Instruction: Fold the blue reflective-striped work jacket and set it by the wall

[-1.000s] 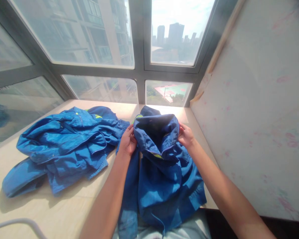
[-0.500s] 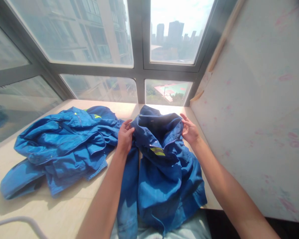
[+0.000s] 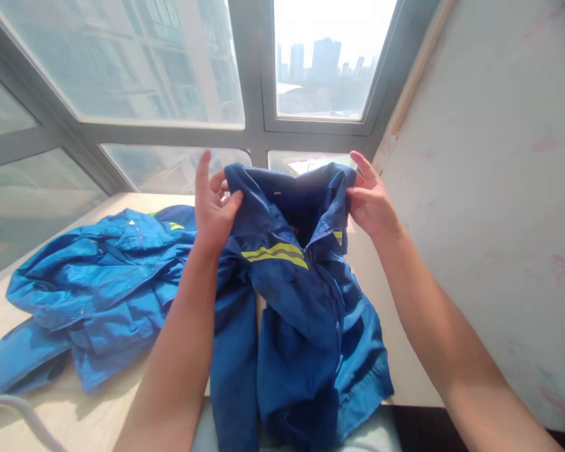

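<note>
A blue work jacket [image 3: 292,307] with yellow-and-grey reflective stripes hangs between my hands, its collar raised and its lower part resting on the surface and toward my lap. My left hand [image 3: 215,204] pinches the left side of the collar between thumb and fingers, with the index finger pointing up. On the other side, my right hand [image 3: 370,198] grips the right end of the collar, its index finger also raised. The front zipper is partly open at the neck. One sleeve [image 3: 235,339] hangs down on the left side.
Another blue jacket [image 3: 108,270] lies crumpled on the pale wooden surface [image 3: 122,202] at left. A grey cable or tube [image 3: 23,414] curves at the lower left. Framed windows [image 3: 257,135] stand behind, and a floral-patterned wall [image 3: 489,220] borders the right.
Both hands have lifted the jacket's collar higher and stretched it upward. More of the front, the stripe and the zipper now shows. The view has shifted slightly.
</note>
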The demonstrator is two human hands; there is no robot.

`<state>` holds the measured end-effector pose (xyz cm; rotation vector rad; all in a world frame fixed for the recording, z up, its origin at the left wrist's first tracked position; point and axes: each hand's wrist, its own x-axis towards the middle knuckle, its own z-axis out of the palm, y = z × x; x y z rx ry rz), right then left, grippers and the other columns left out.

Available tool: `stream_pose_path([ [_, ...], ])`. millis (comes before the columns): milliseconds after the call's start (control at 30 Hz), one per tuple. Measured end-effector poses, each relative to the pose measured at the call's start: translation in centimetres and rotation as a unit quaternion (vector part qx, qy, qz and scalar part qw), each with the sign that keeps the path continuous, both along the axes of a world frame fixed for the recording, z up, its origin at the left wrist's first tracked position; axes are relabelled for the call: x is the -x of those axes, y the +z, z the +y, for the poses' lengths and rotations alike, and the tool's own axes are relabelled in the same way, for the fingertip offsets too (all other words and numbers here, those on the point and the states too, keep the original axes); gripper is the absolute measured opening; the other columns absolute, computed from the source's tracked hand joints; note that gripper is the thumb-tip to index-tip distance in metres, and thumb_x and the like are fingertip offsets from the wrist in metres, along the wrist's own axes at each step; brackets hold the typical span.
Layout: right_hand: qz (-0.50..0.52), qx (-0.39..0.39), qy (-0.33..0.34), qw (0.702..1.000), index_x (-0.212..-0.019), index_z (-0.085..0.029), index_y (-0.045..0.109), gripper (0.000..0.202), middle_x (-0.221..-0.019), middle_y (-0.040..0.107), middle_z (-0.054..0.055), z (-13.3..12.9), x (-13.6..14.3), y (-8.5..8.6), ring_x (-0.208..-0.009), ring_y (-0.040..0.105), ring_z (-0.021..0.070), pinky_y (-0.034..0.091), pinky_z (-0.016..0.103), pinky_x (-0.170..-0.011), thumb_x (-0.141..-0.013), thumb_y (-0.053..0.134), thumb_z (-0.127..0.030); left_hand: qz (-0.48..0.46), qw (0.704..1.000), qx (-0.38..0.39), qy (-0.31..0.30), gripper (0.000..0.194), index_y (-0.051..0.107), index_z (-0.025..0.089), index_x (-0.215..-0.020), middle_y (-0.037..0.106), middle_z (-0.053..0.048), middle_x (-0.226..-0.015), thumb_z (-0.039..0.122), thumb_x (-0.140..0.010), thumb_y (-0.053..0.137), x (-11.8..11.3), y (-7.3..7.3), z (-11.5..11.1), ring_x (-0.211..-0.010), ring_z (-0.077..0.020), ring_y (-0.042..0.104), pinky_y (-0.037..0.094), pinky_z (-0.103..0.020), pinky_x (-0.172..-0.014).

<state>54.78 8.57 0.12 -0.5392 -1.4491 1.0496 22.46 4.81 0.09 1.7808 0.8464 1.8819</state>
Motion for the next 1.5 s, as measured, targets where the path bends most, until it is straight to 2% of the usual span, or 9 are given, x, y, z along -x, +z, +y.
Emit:
stream_pose_path([
  [133, -0.123, -0.044, -0.147, 0.98, -0.146, -0.028, 0.041, 0.072, -0.111, 0.071, 0.0, 4.6, 1.8, -0.6, -0.099, 0.067, 0.0168, 0.054, 0.033, -0.094, -0.082, 0.072, -0.028, 0.17, 0.982, 0.058, 0.067, 0.091, 0.021, 0.031, -0.159, 0.057, -0.011, -0.141, 0.035, -0.085, 0.073, 0.2, -1.1, 5.3, -0.109, -0.0226, 0.065, 0.056, -0.035, -0.089],
  [267, -0.376, 0.086, -0.188, 0.903, -0.146, -0.019, 0.047, 0.069, -0.118, 0.072, 0.008, 7.5, 2.7, -7.2, -0.103, 0.068, 0.0204, 0.052, 0.035, -0.097, -0.081, 0.07, -0.023, 0.34, 0.902, 0.226, 0.141, 0.089, 0.026, 0.016, -0.157, 0.045, -0.02, -0.153, 0.043, -0.086, 0.072, 1.1, -8.6, 8.9, -0.131, -0.0315, 0.053, 0.043, -0.043, -0.109],
  [367, -0.449, 0.17, -0.184, 0.858, -0.124, -0.017, 0.066, 0.039, -0.118, 0.073, 0.009, 7.7, 1.2, -12.9, -0.116, 0.064, 0.0236, 0.047, 0.036, -0.105, -0.085, 0.06, -0.021, 0.352, 0.874, 0.292, 0.163, 0.074, 0.032, 0.008, -0.152, 0.053, -0.027, -0.143, 0.046, -0.094, 0.058, 3.1, -14.4, 8.7, -0.131, -0.0355, 0.054, 0.043, -0.049, -0.107],
  [533, -0.442, 0.227, -0.178, 0.849, -0.114, -0.013, 0.071, 0.032, -0.122, 0.072, 0.013, 7.2, -2.5, -18.5, -0.119, 0.063, 0.0263, 0.046, 0.038, -0.106, -0.09, 0.053, -0.025, 0.434, 0.796, 0.354, 0.229, 0.066, 0.047, 0.009, -0.14, 0.056, -0.025, -0.14, 0.054, -0.092, 0.054, 7.3, -19.2, 6.9, -0.134, -0.0385, 0.051, 0.041, -0.05, -0.109],
  [833, -0.401, 0.193, -0.064, 0.893, -0.133, -0.019, 0.063, 0.053, -0.124, 0.071, 0.01, 6.9, -4.6, -20.1, -0.108, 0.068, 0.0268, 0.054, 0.038, -0.095, -0.087, 0.067, -0.044, 0.443, 0.708, 0.483, 0.262, 0.073, 0.06, 0.015, -0.116, 0.07, -0.021, -0.113, 0.077, -0.078, 0.054, 9.9, -18.2, 5.3, -0.11, -0.0408, 0.066, 0.051, -0.043, -0.086],
  [1000, -0.519, 0.148, -0.071, 0.839, -0.11, -0.021, 0.075, 0.033, -0.109, 0.076, 0.007, 5.0, -5.0, -18.4, -0.098, 0.07, 0.0307, 0.053, 0.036, -0.086, -0.082, 0.071, -0.038, 0.449, 0.763, 0.449, 0.122, 0.05, 0.066, 0.021, -0.093, 0.073, -0.01, -0.093, 0.066, -0.073, 0.062, 11.2, -17.1, 3.7, -0.097, -0.0364, 0.067, 0.052, -0.04, -0.084],
  [1233, -0.521, 0.068, -0.334, 0.782, -0.094, -0.02, 0.078, 0.039, -0.091, 0.077, 0.012, -0.2, -10.9, -10.8, -0.087, 0.069, 0.0303, 0.049, 0.035, -0.074, -0.093, 0.05, -0.047, 0.363, 0.846, 0.344, 0.184, 0.042, 0.063, 0.02, -0.101, 0.071, -0.008, -0.098, 0.055, -0.082, 0.05, 12.0, -13.9, 1.3, -0.098, -0.0291, 0.066, 0.051, -0.04, -0.092],
  [1400, -0.585, 0.157, -0.418, 0.677, -0.083, -0.023, 0.075, 0.022, -0.081, 0.073, 0.019, -4.6, -14.8, -10.6, -0.084, 0.07, 0.0364, 0.049, 0.044, -0.071, -0.087, 0.059, -0.038, 0.399, 0.821, 0.358, 0.198, 0.046, 0.065, 0.021, -0.113, 0.073, -0.011, -0.115, 0.053, -0.083, 0.053, 11.7, -13.3, -0.1, -0.113, -0.033, 0.064, 0.047, -0.042, -0.099],
  [1500, -0.599, 0.24, -0.361, 0.673, -0.058, -0.023, 0.066, 0.016, -0.064, 0.066, 0.017, -5.8, -14.6, -12.7, -0.076, 0.07, 0.0396, 0.05, 0.051, -0.07, -0.07, 0.074, -0.028, 0.429, 0.775, 0.432, 0.173, 0.04, 0.07, 0.02, -0.092, 0.075, -0.015, -0.103, 0.055, -0.079, 0.057, 11.5, -14.3, -0.6, -0.108, -0.0389, 0.067, 0.049, -0.046, -0.095],
])
